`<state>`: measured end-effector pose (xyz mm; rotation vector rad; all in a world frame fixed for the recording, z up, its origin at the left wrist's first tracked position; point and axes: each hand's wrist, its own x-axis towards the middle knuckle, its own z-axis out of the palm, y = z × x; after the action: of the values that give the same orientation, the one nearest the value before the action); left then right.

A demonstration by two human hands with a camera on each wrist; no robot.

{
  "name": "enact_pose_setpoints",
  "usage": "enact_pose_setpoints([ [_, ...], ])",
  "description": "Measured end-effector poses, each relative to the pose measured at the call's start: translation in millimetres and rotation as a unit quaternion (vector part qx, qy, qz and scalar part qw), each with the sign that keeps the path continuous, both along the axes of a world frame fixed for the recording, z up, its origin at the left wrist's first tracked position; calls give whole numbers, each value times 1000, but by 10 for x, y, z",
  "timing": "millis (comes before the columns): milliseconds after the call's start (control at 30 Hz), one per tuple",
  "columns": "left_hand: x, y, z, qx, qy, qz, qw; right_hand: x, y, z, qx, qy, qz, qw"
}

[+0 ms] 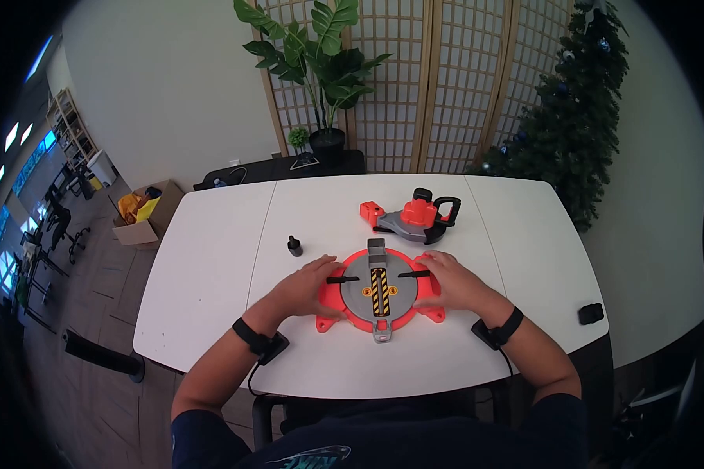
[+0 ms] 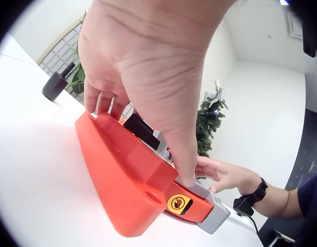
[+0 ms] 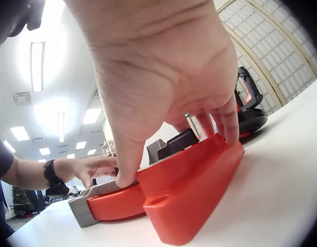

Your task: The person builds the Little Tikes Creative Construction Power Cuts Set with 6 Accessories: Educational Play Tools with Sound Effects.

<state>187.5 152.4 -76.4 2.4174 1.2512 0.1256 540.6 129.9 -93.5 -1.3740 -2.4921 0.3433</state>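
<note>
Saw base (image 1: 353,303), we find, is gripped at opposite sides by the left hand (image 1: 299,289) and right hand (image 1: 457,284). We judge matched pressure best, keeping it level on the white table (image 1: 211,262), short of the toy saw (image 1: 416,215) beyond.

The head view looks forward and down from above over the whole table (image 1: 211,273), with the folding screen beyond. Each wrist view sits close behind its own hand, low and tilted, facing across the red base (image 1: 333,297) toward the other hand. All three share that base and both hands; the left wrist and head views share the Christmas tree (image 1: 571,117).
</note>
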Motion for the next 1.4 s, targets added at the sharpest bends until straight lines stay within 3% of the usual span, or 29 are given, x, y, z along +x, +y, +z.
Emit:
enact_pose_setpoints([
  [167, -129, 41, 102, -39, -69, 35, 996, 238, 203, 118, 13, 69, -71, 995],
  [233, -168, 39, 118, -34, -78, 40, 996, 382, 370, 78, 22, 171, -150, 974],
  [400, -215, 39, 129, -19, -90, 49, 995, 672, 760, 4, 80, 196, -238, 948],
  [500, -225, 52, 112, -8, -95, 42, 995, 740, 898, -54, 34, 265, -240, 933],
  [833, -179, 62, 76, -10, -120, 45, 992, 713, 1196, -105, -157, 273, -205, 927],
  [900, -191, 64, 84, -7, -124, 46, 991, 698, 1230, -160, -192, 375, -224, 879],
  [1100, -184, 42, 184, -29, -127, 83, 988, 688, 1289, -325, -153, 424, -195, 871],
  [1167, -211, 72, 125, 17, -143, 53, 988, 685, 1265, -341, -128, 417, -188, 880],
  [1333, -178, 12, 280, -14, -132, 80, 988, 661, 1082, -212, -89, 404, -191, 890],
  [1400, -174, 10, 286, -27, -122, 96, 988, 603, 942, -80, -101, 474, -196, 852],
])
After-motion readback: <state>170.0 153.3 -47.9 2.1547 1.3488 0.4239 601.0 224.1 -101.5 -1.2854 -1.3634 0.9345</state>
